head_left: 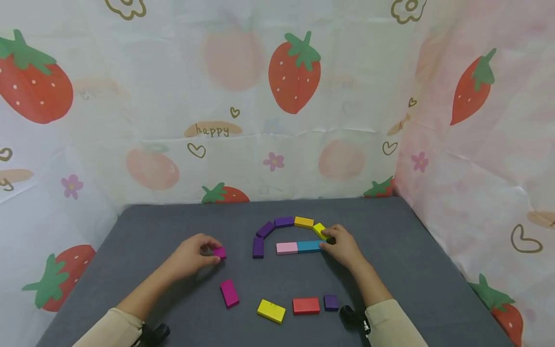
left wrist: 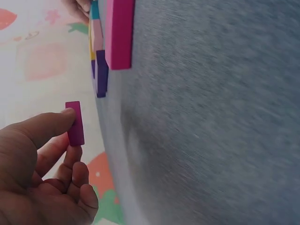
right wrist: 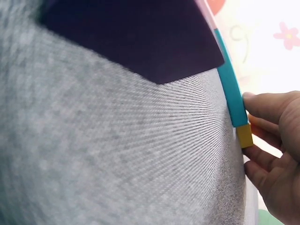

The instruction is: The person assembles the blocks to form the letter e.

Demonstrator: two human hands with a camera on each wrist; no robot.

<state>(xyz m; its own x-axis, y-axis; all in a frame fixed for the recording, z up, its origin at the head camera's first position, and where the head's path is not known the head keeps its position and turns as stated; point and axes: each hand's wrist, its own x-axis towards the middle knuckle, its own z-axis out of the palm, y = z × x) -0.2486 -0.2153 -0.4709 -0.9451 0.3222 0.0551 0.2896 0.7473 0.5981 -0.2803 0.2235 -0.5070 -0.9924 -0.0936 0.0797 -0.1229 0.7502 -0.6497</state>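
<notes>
A: How is the left hand (head_left: 195, 254) disposed?

B: Its thumb and index finger pinch a small magenta block (head_left: 219, 253), left of the arc; the other fingers curl loosely, and the left wrist view shows the piece clear of the table (head_left: 173, 217).

A: And the right hand (head_left: 345, 246)?

B: Partly closed, its thumb at the right end of the blue block (head_left: 307, 246) and its fingers beside the yellow end block (head_left: 319, 229). Whether it grips either cannot be told.

A: What composes the arc?

B: Three purple blocks (head_left: 265, 229) at left and top, then an orange-yellow block (head_left: 304, 221), then the yellow end block. Inside the curve, a pink block (head_left: 287, 248) abuts the blue block end to end.

A: Which pieces lie nearer the wearer?

B: From left to right: a longer magenta block (head_left: 229, 293), tilted; a near yellow block (head_left: 271, 311), also angled; a red block (head_left: 306, 306); and a small purple block (head_left: 331, 303), just beside the red one.

A: The background?

B: A strawberry-printed cloth (head_left: 165, 106).
</notes>
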